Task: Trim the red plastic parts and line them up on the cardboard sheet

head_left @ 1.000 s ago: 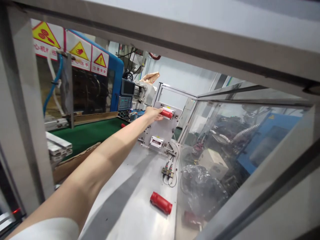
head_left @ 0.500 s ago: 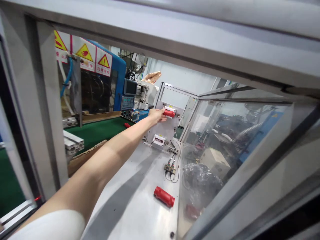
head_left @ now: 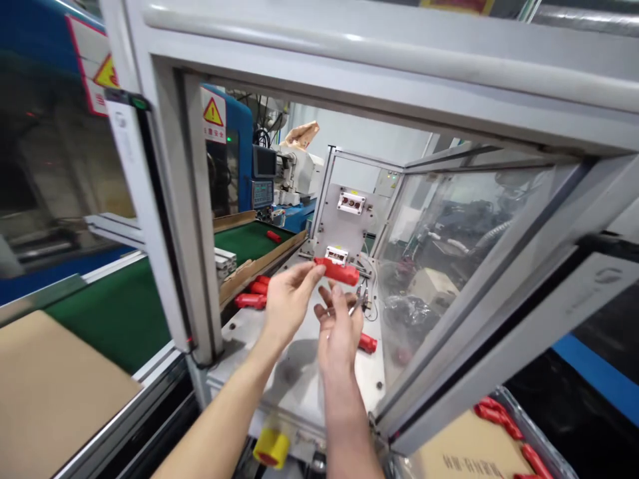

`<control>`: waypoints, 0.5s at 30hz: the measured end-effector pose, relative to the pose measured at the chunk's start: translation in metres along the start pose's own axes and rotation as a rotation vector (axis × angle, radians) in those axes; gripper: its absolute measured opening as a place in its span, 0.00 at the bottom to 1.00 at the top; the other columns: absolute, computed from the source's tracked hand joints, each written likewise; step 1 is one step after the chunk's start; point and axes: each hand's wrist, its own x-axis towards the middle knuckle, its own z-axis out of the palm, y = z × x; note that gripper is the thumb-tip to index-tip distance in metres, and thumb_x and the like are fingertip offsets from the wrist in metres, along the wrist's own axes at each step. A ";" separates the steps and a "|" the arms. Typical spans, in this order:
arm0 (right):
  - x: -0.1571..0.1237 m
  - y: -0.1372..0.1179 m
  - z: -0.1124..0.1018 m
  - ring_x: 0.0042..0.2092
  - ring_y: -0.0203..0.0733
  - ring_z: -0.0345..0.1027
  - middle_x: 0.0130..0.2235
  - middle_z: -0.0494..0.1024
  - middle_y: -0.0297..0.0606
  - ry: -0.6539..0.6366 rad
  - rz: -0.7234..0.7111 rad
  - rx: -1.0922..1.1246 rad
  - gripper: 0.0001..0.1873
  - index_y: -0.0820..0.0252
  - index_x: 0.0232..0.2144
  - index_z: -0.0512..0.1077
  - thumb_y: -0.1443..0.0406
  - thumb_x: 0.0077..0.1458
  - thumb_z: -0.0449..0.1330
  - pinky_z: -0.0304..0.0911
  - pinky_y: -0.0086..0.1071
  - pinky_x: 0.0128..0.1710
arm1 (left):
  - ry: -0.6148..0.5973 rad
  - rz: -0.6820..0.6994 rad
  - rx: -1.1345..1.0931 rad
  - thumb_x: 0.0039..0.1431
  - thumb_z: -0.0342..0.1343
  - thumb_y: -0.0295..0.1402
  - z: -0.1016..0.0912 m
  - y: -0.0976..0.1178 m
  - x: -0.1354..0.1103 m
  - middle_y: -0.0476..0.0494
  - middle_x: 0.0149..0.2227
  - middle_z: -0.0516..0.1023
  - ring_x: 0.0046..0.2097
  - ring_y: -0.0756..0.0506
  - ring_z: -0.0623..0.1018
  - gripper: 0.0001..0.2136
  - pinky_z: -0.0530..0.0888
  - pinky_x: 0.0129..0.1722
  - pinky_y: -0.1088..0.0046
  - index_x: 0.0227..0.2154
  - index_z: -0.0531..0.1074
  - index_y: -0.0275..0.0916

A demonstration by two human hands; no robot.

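Observation:
My left hand (head_left: 290, 309) grips the near end of a red plastic cylinder (head_left: 338, 271) above the steel plate. My right hand (head_left: 338, 329) sits just below the cylinder, its fingers curled and apart. A thin metal piece (head_left: 356, 304) shows beside those fingers, and I cannot tell whether they hold it. Further red plastic cylinders (head_left: 250, 301) lie at the left of the steel plate (head_left: 299, 389), and another (head_left: 368, 342) lies past my right hand. A white socket block (head_left: 351, 203) sits higher up on the upright metal panel (head_left: 344, 223), with nothing red in it.
Aluminium-framed clear panels surround this bay, with a grey frame bar (head_left: 349, 53) across the top. A green conveyor belt (head_left: 117, 329) runs to the left. A yellow cap (head_left: 272, 447) sits at the plate's front edge. A crate of red parts (head_left: 499, 416) sits low right.
The red cylinder has left the upper socket and is now in my left hand. My right hand has come into view. The view has shifted, showing more of the frame and surroundings.

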 end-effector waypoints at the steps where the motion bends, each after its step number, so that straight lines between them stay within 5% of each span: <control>1: 0.003 0.003 0.011 0.47 0.43 0.84 0.43 0.85 0.31 0.013 -0.011 0.029 0.26 0.51 0.39 0.67 0.55 0.50 0.79 0.76 0.32 0.39 | 0.009 0.021 0.036 0.62 0.71 0.48 -0.011 0.001 -0.013 0.43 0.42 0.89 0.45 0.41 0.84 0.15 0.79 0.50 0.67 0.40 0.87 0.41; 4: -0.008 0.012 0.034 0.43 0.41 0.84 0.40 0.85 0.27 0.025 -0.034 0.083 0.25 0.48 0.41 0.69 0.58 0.47 0.79 0.79 0.35 0.41 | 0.037 0.052 0.126 0.65 0.68 0.43 -0.035 0.002 -0.033 0.42 0.46 0.89 0.49 0.39 0.85 0.10 0.79 0.55 0.65 0.41 0.87 0.43; 9: -0.018 0.024 0.058 0.36 0.41 0.83 0.37 0.87 0.35 -0.059 0.066 0.072 0.13 0.56 0.39 0.79 0.59 0.55 0.75 0.78 0.33 0.34 | -0.001 0.083 0.197 0.69 0.64 0.43 -0.063 0.016 -0.029 0.40 0.54 0.87 0.55 0.37 0.85 0.11 0.80 0.59 0.62 0.47 0.86 0.44; 12: 0.027 0.021 0.087 0.35 0.38 0.81 0.40 0.86 0.36 -0.004 0.078 0.049 0.10 0.61 0.44 0.79 0.62 0.64 0.70 0.77 0.31 0.33 | 0.004 0.124 0.205 0.70 0.63 0.43 -0.081 0.028 -0.050 0.37 0.67 0.77 0.67 0.35 0.78 0.21 0.78 0.65 0.56 0.63 0.76 0.48; 15: 0.101 0.007 0.122 0.38 0.38 0.80 0.44 0.84 0.38 0.103 0.039 0.009 0.12 0.63 0.50 0.77 0.61 0.70 0.67 0.78 0.32 0.36 | -0.039 0.120 0.222 0.70 0.63 0.41 -0.110 0.024 -0.106 0.41 0.66 0.78 0.66 0.35 0.79 0.21 0.80 0.64 0.50 0.64 0.74 0.54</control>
